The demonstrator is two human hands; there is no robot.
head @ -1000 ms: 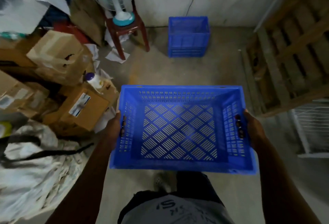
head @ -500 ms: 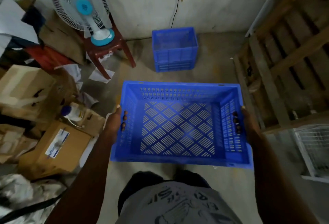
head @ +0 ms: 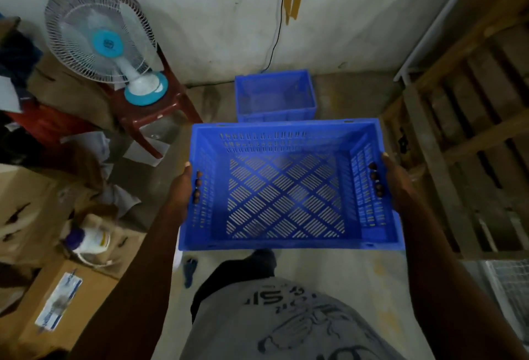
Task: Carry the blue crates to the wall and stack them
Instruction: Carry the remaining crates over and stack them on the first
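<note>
Carrying the blue crate (head: 289,185) level at the centre of the frame, the person has both hands on it: the left hand (head: 183,187) grips the left end wall, its fingers (head: 198,183) curled in through the handle slot, and the right hand (head: 396,185) does the same on the right end, fingertips poking through. Open side up, nothing in it, long axis running left to right across the frame. Ahead, at upper centre, a second blue crate (head: 274,96) sits on the floor (head: 343,273) by the wall (head: 229,16), also mouth up, long axis left to right too. To stack well, I reckon: keep the carried crate flat, bring it square over the floor crate, match the corners, lower evenly on both ends. Watch the red stool (head: 160,119) with the fan (head: 100,33) at upper left, and the wooden pallet (head: 458,130) on the right.
</note>
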